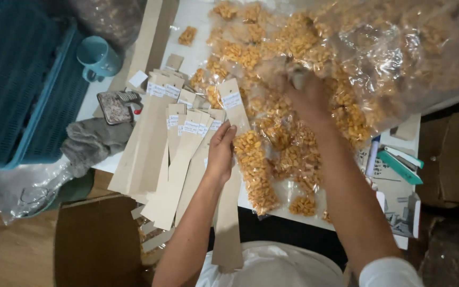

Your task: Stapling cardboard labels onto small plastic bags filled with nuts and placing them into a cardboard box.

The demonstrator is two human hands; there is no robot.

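Nearest the camera, the left hand (220,151) pinches a long brown paper sleeve (228,212) that runs from the person's lap up onto the white tabletop (192,16), its white-labelled top end showing above the fingers. Just right of that hand lies a narrow clear packet (256,170) filled with orange snack pieces, and small loose heaps of the same snack lie near the tabletop's front edge. To the left, a fan of more empty paper sleeves (155,143) spreads across the tabletop's edge, each with a small white label at the top. Farther out, the right hand (306,95) reaches into the pile of filled clear bags (272,48); its fingers are buried among the plastic, so I cannot tell whether they are closed on anything. A large clear bag (410,58) of the orange snack fills the upper right. At far left stand a teal mug (98,57) and a teal plastic crate (22,79).
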